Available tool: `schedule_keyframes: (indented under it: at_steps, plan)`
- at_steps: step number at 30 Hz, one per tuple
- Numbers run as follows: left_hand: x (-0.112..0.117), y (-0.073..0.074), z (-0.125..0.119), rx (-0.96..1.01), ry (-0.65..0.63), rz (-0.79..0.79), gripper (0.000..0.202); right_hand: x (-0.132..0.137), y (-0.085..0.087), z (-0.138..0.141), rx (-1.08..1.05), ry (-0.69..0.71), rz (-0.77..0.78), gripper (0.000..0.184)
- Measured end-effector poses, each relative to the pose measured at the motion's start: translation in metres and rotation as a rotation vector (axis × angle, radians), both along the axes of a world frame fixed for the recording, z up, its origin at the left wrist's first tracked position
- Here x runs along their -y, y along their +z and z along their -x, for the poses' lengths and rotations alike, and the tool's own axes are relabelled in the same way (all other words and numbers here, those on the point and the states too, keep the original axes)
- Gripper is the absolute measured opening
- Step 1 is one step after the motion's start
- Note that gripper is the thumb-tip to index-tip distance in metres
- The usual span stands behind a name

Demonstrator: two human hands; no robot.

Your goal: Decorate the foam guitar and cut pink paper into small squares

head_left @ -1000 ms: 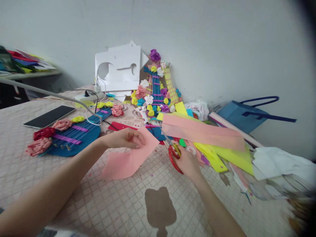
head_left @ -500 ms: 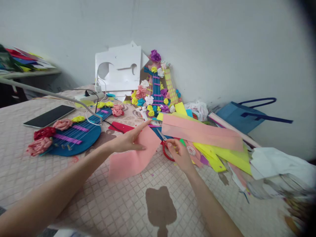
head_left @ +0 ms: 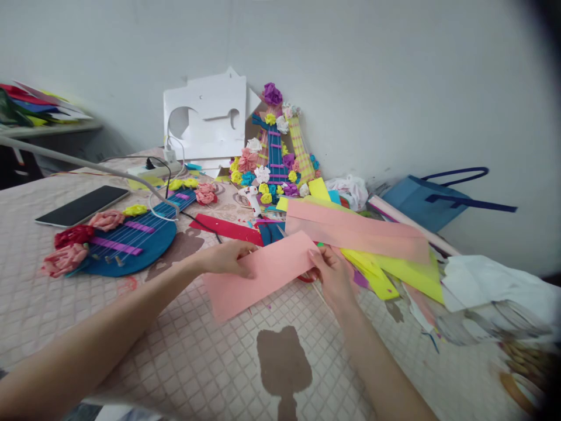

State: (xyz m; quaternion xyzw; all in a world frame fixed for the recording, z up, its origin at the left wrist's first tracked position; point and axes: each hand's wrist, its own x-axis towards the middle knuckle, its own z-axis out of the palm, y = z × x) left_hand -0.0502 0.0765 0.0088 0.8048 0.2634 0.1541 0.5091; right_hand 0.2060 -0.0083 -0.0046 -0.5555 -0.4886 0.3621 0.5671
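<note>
A pink paper sheet (head_left: 267, 266), shaped like a wide strip, is held slanting above the table between my two hands. My left hand (head_left: 228, 257) grips its upper left edge, thumb on the near face and some fingers hidden. My right hand (head_left: 331, 269) pinches the right end between thumb and fingers. Behind the sheet lies a pair of scissors (head_left: 307, 279), mostly covered; a bit of red handle and a blade tip show. A thin pale strip (head_left: 322, 294) shows below my right hand; whether I hold it is unclear.
Pink (head_left: 359, 231) and yellow paper strips (head_left: 403, 275) lie at right. A blue paper guitar (head_left: 153, 242) with paper roses and a tablet (head_left: 83, 206) are at left. A glue gun (head_left: 250, 200) stands behind, near decorated guitars (head_left: 275, 152). A blue bag (head_left: 425, 202) sits at back right.
My right hand has let go of the scissors and taken the pink sheet's right end. My left hand's fingers have closed on the sheet, which is now straighter and flatter.
</note>
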Motion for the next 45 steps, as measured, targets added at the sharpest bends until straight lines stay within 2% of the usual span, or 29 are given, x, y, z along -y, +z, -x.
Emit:
schedule_keyframes:
  at_steps: [6, 9, 12, 18, 21, 27, 31, 34, 40, 45]
  plan:
    - [-0.004, -0.013, 0.001, -0.159, -0.035, 0.139, 0.039, -0.007, -0.014, -0.042, 0.255, -0.147, 0.004, 0.024]
    - [-0.002, -0.015, -0.001, -0.179, -0.002, 0.115, 0.033, -0.01, -0.02, -0.055, 0.382, -0.191, 0.01, 0.022]
    - [0.0, -0.016, -0.004, -0.17, 0.027, 0.099, 0.029, -0.011, -0.023, -0.06, 0.498, -0.217, 0.013, 0.02]
    - [0.002, -0.017, -0.004, -0.221, -0.072, 0.31, 0.027, -0.009, -0.021, -0.064, 0.694, -0.187, 0.037, 0.019]
    - [0.003, -0.014, -0.004, -0.233, -0.092, 0.334, 0.022, -0.009, -0.022, -0.068, 0.739, -0.181, 0.065, 0.02]
    - [0.004, -0.008, -0.004, -0.221, -0.094, 0.269, 0.024, -0.006, -0.019, -0.073, 0.836, -0.208, 0.116, 0.018]
    - [0.007, -0.013, -0.007, -0.231, -0.068, 0.165, 0.028, -0.002, -0.014, -0.073, 0.89, -0.185, 0.149, 0.016]
    - [0.01, -0.015, -0.009, -0.229, -0.013, 0.084, 0.022, -0.001, -0.011, -0.074, 0.914, -0.141, 0.163, 0.012]
    - [0.011, -0.01, -0.008, -0.241, -0.074, 0.165, 0.019, 0.005, -0.007, -0.074, 0.985, -0.074, 0.141, 0.013]
    - [0.01, -0.01, -0.007, -0.268, -0.023, 0.073, 0.02, 0.008, 0.001, -0.067, 1.073, -0.207, 0.05, 0.009]
